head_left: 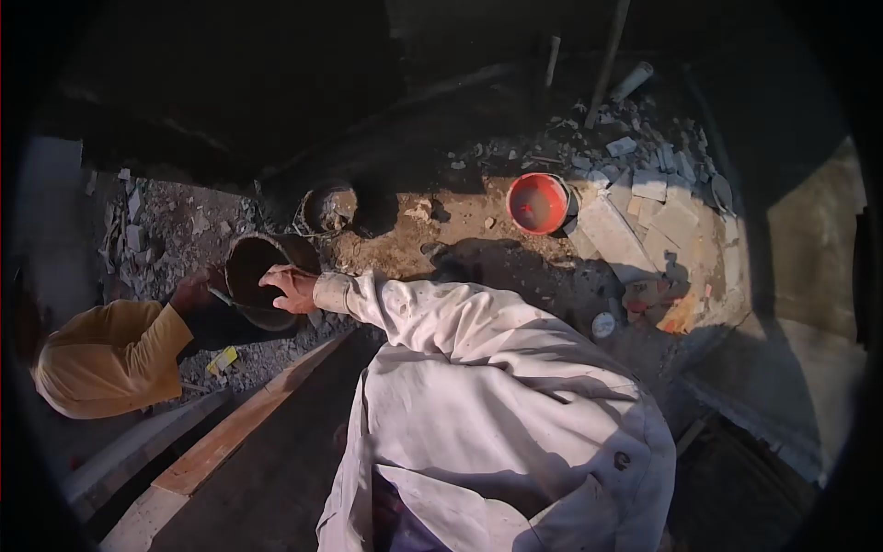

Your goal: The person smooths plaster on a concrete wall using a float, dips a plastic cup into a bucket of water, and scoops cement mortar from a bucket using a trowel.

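Observation:
My right hand (292,287) reaches left at the end of a long pale sleeve. Its fingers are apart and slightly bent, over the near right part of a dark bucket (246,313); whether they touch its rim I cannot tell. No object shows in the fingers. On the bucket's left side is another person's hand (191,293), beside what looks like the bucket's handle. That person wears a yellow top (115,359). My left hand is out of view.
A second dark bucket (345,210) stands just beyond, with rubble in it. Farther right are a red bucket (537,204) and broken slabs (616,235). Long wooden boards (235,423) run along the lower left. A yellow item (222,360) lies on gravel.

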The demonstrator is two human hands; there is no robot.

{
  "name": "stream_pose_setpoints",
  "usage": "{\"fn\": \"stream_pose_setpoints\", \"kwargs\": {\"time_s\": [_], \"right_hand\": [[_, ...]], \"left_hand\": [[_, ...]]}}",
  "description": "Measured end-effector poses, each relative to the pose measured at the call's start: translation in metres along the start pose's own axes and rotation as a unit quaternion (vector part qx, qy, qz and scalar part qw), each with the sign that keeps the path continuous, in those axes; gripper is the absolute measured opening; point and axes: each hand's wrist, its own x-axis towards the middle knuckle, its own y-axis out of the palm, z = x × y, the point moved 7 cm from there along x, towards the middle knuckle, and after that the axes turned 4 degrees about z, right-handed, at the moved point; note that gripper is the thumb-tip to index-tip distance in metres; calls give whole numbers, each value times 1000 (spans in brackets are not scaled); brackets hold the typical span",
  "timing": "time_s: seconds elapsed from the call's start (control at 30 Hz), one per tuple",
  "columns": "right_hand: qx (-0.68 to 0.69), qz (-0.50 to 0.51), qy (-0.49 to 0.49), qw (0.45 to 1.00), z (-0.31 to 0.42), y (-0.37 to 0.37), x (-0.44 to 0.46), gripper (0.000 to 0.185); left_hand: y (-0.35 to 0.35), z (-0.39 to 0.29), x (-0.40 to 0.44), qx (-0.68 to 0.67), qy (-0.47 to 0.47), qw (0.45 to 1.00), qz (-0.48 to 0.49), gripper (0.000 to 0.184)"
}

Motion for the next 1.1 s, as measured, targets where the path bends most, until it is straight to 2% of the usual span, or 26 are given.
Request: {"fn": "stream_pose_setpoints", "kwargs": {"time_s": [0.03,0.07,0.1,0.13,0.17,0.2,0.27,0.3,0.33,0.37,0.4,0.43,0.47,0.5,0.57,0.63,0.73,0.83,0.87,0.9,0.93,0.97,1.0,1.03,1.07,1.1], "right_hand": [[12,24,36,999,-1,-20,-21,33],[6,91,116,989,-17,-37,-43,27],[-293,11,-90,952,-56,-30,-81,21],[-61,81,278,955,-64,-85,-116,22],[-229,44,227,945,-95,-103,-151,26],[-259,13,317,912,-133,-128,-213,28],[-300,-36,495,815,-121,-212,-317,31],[-306,-52,595,742,-135,-243,-384,33],[-330,-71,620,709,-97,-273,-419,29],[-384,-116,630,665,-126,-293,-501,27],[-352,-97,695,619,-116,-313,-556,32],[-313,-133,724,600,-79,-328,-579,39],[-370,-147,702,590,-87,-336,-632,35],[-324,-233,763,508,-127,-342,-726,33],[-400,-45,755,518,-101,-339,-706,35],[-395,-7,720,571,-116,-341,-696,33],[-287,-253,738,556,-173,-386,-695,26],[-237,-396,560,688,-258,-479,-634,30],[-23,-450,520,726,-327,-509,-642,31],[189,-482,450,727,-403,-540,-648,32],[401,-514,394,647,-468,-564,-634,32],[592,-517,320,529,-527,-596,-607,32],[272,-570,558,538,-502,-675,-515,33],[423,-589,445,525,-576,-707,-514,37],[389,-620,473,491,-610,-758,-473,44],[390,-657,435,477,-621,-806,-424,49]], "left_hand": [[-36,39,-24,60,4,996,-63,12],[-58,69,-44,75,9,990,-116,10],[-71,96,-50,89,4,989,-122,9],[-65,108,-47,110,19,989,-100,7],[-50,110,-32,141,44,987,-65,6],[-32,105,-12,188,89,978,-21,5],[20,92,27,266,185,944,59,4],[49,89,39,241,162,954,73,3],[85,79,41,216,138,963,87,3],[116,74,41,191,113,970,102,3],[140,76,46,167,98,976,102,3],[165,79,53,146,82,980,103,3],[193,82,57,127,64,984,103,4],[223,82,49,134,51,986,82,4],[273,95,49,91,32,988,117,4],[323,106,47,114,-15,985,128,6],[395,129,64,134,-45,980,139,4],[464,147,95,169,-74,974,131,6],[479,154,113,203,-70,968,134,6],[493,166,132,235,-66,960,138,6],[520,168,143,295,-41,942,152,8],[538,168,145,353,-22,921,161,9],[532,185,157,363,-55,917,154,14],[525,201,169,373,-87,912,147,19],[514,210,178,390,-111,905,128,19],[498,218,185,406,-138,898,99,20]]}}
